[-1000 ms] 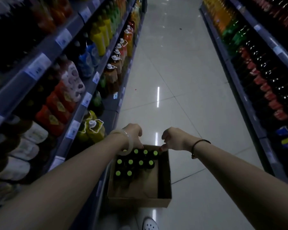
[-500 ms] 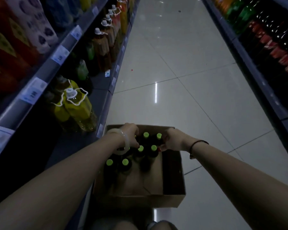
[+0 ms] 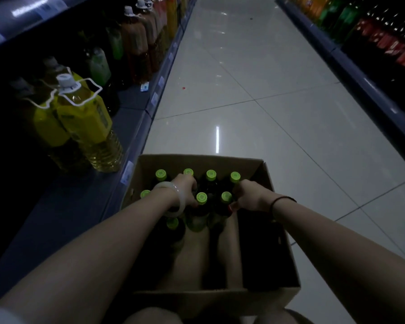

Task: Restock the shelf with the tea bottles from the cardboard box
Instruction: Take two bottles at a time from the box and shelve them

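Cardboard box point(image 3: 281, 232) sits on the floor point(image 3: 267, 101) of a dim shop aisle, just beside the front edge of the btm shelf point(image 3: 63, 220) on the left. Tea bottles point(image 3: 211, 183), dark w/ green caps, stand upright inside, bunched in the far-left part of the box; eight caps show. Bare cardboard flaps show in the near part.

L hand point(image 3: 185, 189) is down among the bottles, between the back row and the next row. Fingers are curled, grip closed round a bottle neck; which bottle exactly is hidden under the hand. White bangle point(image 3: 173, 202) on that wrist.

R hand point(image 3: 249, 197) is at the right side of the bunch, fingers curled against the necks of the two rightmost bottles, thumb beside the nearer one. Grip closed there too. Dark band point(image 3: 281, 201) on that wrist.

On the btm shelf, past the box: big yellow bottles point(image 3: 87, 122) w/ white caps and carry loops, then a row of brownish ones further down. Opp. shelf point(image 3: 372, 94) on the right holds rows of drinks, too dark to tell apart.
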{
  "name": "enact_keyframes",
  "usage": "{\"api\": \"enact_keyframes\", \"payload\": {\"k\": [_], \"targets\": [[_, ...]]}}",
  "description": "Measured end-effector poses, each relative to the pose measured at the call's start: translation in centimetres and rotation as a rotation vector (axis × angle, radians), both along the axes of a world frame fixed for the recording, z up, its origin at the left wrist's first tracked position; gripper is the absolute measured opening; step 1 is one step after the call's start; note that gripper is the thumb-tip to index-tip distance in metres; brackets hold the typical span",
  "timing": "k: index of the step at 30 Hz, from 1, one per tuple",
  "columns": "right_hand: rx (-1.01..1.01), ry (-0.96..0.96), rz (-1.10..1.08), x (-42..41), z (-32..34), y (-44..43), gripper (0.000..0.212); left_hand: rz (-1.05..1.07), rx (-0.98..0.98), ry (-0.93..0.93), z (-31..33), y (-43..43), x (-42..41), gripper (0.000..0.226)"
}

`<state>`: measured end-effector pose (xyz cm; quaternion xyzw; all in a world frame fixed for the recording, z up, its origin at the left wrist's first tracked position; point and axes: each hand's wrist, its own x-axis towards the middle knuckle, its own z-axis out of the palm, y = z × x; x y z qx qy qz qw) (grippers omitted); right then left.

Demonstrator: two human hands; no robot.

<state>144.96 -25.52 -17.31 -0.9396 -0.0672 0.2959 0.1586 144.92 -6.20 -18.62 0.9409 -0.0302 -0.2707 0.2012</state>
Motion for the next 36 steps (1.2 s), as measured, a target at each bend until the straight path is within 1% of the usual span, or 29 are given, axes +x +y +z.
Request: {"api": "enact_keyframes", "payload": {"k": [2,5,6,8,9,12,15,18,21,24,29,32,36], "targets": [[-0.013,0.019,-0.011,0.2,-1.3,0.1,0.037,0.012,-0.002,-0.002,-1.1,0.1,0.4,0.052],[-0.017,0.021,-0.031,0.6,-2.7,0.1,0.039,0.022,-0.006,-0.004,-2.1,0.0,1.1,0.055],[-0.015,0.016,-0.038,0.8,-3.1,0.1,0.040,0.017,-0.007,0.002,-2.3,-0.1,1.3,0.054],[-0.001,0.021,-0.059,1.1,-3.8,0.1,0.039,-0.004,-0.003,0.025,-2.9,-0.4,1.6,0.040],[0.008,0.030,-0.071,1.1,-4.2,0.1,0.040,-0.015,0.002,0.041,-3.3,-0.6,1.7,0.036],[0.049,0.056,-0.098,1.2,-5.4,0.0,0.047,-0.023,-0.001,0.085,-4.5,-1.2,1.9,0.054],[0.109,0.058,-0.138,1.1,-6.4,0.0,0.055,0.016,-0.034,0.109,-6.2,-1.0,1.7,0.058],[0.176,0.071,-0.194,1.2,-7.3,0.0,0.058,0.056,-0.062,0.112,-7.2,-0.7,1.3,0.074],[0.214,0.083,-0.247,1.3,-8.2,-0.1,0.067,0.055,-0.061,0.110,-7.5,-0.6,1.7,0.077],[0.214,0.077,-0.270,1.4,-9.1,0.0,0.076,0.024,-0.061,0.133,-7.6,-0.8,2.3,0.075],[0.259,0.074,-0.333,1.2,-9.7,0.0,0.075,-0.012,-0.045,0.148,-8.0,-1.2,2.5,0.069],[0.305,0.062,-0.367,0.8,-9.9,0.0,0.072,0.003,-0.071,0.125,-8.4,-1.2,2.3,0.064],[0.352,0.031,-0.386,0.0,-9.8,-0.1,0.063,0.018,-0.109,0.103,-8.5,-1.4,1.7,0.062]]}}
